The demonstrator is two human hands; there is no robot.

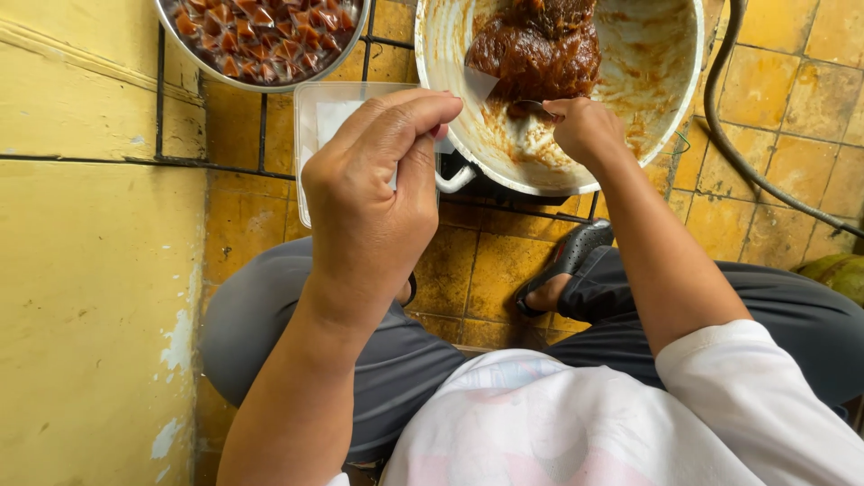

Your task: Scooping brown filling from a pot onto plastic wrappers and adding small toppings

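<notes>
Right hand (585, 130) at one o'clock closes around a spoon (535, 108), its handle hidden in the fist. Largest nearby is the white pot (666, 108), tipped toward the person, probably so the brown paste (535, 49) gathers within reach. The spoon's long axis runs toward nine o'clock, bowl end leftward in the paste smear. Left hand (373, 193) at eleven o'clock pinches a small clear wrapper (337, 117), fingers nearly closed. A metal bowl (261, 79) of wrapped pieces sits at eleven o'clock.
</notes>
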